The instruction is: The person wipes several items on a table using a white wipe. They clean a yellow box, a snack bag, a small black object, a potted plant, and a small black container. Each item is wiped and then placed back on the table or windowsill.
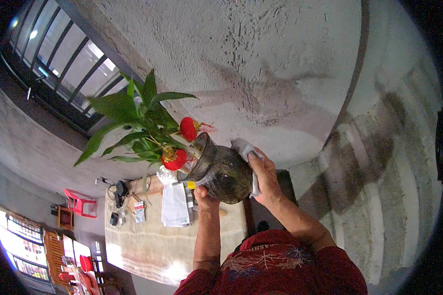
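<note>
A dark, rounded glass vase [226, 174] is held up in the air, tilted so its flared mouth points left. Out of the mouth grows a leafy green plant [138, 118], with two small red lantern ornaments [175, 159] hanging among its stems. My left hand [206, 199] grips the vase from below, near its neck, thumb up against the glass. Around the base end, my right hand [266, 179] presses a pale cloth [244, 147] to the vase; part of its fingers is hidden behind the cloth and vase.
Below the vase stands a marble-patterned table [152, 250] bearing papers [175, 205], a small packet [139, 212] and black adapters with cords [121, 189]. A rough grey wall [280, 59] rises close ahead, with a barred window [66, 59] at left. Steps [374, 196] lie to the right; a red stool [79, 202] stands far left.
</note>
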{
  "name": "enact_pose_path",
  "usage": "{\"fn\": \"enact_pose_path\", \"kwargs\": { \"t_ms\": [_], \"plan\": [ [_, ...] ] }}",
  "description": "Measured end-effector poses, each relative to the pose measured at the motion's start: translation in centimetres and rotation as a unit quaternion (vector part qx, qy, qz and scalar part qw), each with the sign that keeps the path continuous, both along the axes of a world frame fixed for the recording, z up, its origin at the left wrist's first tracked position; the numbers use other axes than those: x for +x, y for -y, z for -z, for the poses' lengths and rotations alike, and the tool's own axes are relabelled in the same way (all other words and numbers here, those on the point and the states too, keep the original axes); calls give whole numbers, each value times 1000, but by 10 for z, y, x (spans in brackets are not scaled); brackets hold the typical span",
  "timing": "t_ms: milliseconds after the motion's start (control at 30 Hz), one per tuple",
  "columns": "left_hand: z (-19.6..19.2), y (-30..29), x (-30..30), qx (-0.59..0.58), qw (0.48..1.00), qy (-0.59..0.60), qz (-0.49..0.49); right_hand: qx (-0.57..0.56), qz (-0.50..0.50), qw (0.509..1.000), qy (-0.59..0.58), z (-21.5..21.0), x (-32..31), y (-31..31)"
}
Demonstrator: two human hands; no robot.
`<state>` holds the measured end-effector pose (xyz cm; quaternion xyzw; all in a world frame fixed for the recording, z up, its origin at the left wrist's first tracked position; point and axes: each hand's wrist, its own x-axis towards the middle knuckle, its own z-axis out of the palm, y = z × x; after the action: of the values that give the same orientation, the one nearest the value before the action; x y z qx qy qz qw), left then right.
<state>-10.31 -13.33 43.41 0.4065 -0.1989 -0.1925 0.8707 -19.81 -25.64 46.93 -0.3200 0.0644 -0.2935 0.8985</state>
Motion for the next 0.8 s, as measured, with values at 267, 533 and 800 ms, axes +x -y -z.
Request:
{"fn": "enact_pose_path", "kwargs": {
  "t_ms": [267, 533, 800],
  "plan": [
    [-36, 10, -23, 5, 1000, 19, -10, -344, 212, 913, -59, 7, -10, 1],
    [-11, -17, -18, 23, 1000, -7, -15, -710, 328, 624, -4, -8, -31, -12],
    [-6, -20, -19, -3, 998, 44, 46, -484, 162, 859, -26, -13, -9, 7]
  ]
}}
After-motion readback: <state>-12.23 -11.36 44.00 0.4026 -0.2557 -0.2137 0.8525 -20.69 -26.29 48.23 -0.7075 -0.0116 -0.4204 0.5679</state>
